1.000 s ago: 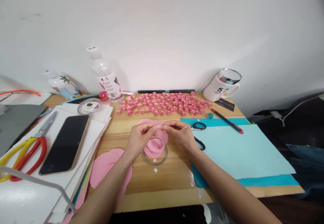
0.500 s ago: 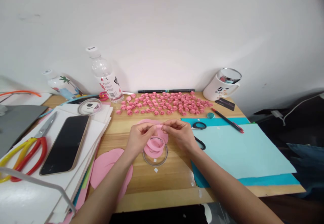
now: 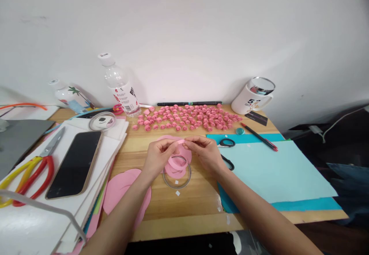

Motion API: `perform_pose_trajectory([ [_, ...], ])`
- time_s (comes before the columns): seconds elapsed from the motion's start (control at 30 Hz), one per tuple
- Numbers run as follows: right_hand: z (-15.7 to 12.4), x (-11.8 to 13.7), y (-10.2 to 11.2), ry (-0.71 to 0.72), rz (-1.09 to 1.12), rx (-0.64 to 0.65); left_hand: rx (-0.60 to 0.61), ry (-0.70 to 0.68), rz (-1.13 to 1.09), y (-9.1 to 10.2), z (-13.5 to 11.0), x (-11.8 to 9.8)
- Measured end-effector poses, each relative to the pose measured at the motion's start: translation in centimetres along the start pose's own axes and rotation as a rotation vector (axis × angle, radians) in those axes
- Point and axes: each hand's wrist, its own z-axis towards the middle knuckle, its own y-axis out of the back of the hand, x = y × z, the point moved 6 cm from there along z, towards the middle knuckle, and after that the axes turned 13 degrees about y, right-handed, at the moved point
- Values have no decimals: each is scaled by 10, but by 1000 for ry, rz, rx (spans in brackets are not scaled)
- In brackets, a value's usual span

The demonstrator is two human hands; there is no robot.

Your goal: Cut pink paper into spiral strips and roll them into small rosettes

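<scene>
Bright, even light pales the wall [image 3: 184,40], with a soft shadow beside the clear bottle [image 3: 119,88].

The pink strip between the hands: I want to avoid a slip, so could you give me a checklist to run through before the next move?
1. Left hand on the pink strip: ok, thumb and finger pinch it.
2. Right hand on it too: ok, pinched close beside the left.
3. Glue or tape on the strip: cannot tell, too small to see.
4. Table below free of scraps: not ok, small white scraps lie there.
5. Black-handled scissors well away: not ok, I'd say; they lie close by the right hand.
6. Pink rosettes apart from the hands: ok, spread beyond them.
</scene>
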Motion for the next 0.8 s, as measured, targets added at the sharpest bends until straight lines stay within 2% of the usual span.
perform_pose_trajectory([
  [0.27,-2,4,-2,13,-1,26,0,7,0,-1,0,1],
  [0.5,-1,3,0,14,45,-19,8,4,-5,-1,0,1],
  [0.8,-1,8,-2,58,16,-11,32,18,-46,-3,0,1],
])
